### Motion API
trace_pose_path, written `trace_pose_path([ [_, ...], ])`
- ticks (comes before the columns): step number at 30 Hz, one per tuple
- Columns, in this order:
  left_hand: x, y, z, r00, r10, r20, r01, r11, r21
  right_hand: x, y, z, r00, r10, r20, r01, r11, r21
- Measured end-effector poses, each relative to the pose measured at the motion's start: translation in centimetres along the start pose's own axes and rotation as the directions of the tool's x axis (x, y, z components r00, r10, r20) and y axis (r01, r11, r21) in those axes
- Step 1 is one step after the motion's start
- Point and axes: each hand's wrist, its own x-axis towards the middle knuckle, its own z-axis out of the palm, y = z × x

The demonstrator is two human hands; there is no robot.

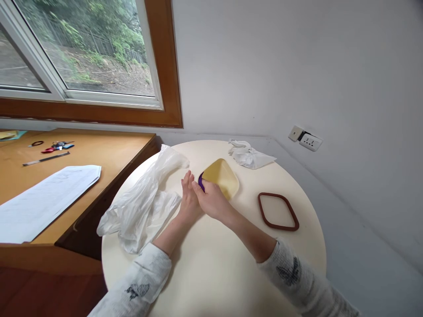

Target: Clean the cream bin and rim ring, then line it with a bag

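My right hand (213,200) is closed on a purple curved band (200,181), of which only a short arc shows; the fingers cover the rest. Against it lies my left hand (190,196), its fingers stretched upward and close together, touching the right hand near the thumb. Whether the left palm also bears on the band is hidden. Just behind the right hand is a pale yellow, rounded-square plastic container (224,174), partly covered by the hand. Off to the right, a brown rounded-square ring (278,211) lies flat on the round cream table (211,273).
A crumpled clear plastic bag (145,202) spreads over the table's left side. Another white bag (249,155) sits at the back. A wooden desk (115,149) adjoins on the left, with papers (49,198), a pen (46,159) and keys (61,145). Walls stand behind.
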Motion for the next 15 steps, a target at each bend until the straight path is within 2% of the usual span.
trace_pose_path([
  [2,0.1,-0.1,-0.1,1.000,0.006,-0.008,-0.006,1.000,0.000,-0.3,0.2,0.1,1.000,-0.008,0.009,0.007,0.996,0.090],
  [4,0.3,0.0,-0.4,1.000,-0.006,-0.018,0.005,1.000,-0.017,-0.9,0.6,-0.1,0.999,-0.031,0.039,0.027,0.994,0.104],
  [8,0.7,0.4,-0.9,0.997,-0.065,-0.040,0.062,0.995,-0.077,-1.9,1.8,-1.9,0.979,-0.027,0.200,0.040,0.998,-0.057],
  [10,0.9,0.5,-1.0,0.997,-0.056,-0.044,0.052,0.994,-0.091,-2.0,2.3,-3.1,0.948,0.006,0.320,0.062,0.978,-0.201],
  [12,1.0,0.6,-1.0,1.000,0.006,-0.017,-0.007,0.997,-0.082,-1.7,2.9,-4.0,0.903,0.050,0.428,0.110,0.933,-0.342],
  [15,1.0,0.8,-0.9,0.995,0.098,0.034,-0.096,0.994,-0.059,-0.6,3.9,-4.2,0.837,0.112,0.535,0.171,0.876,-0.451],
])
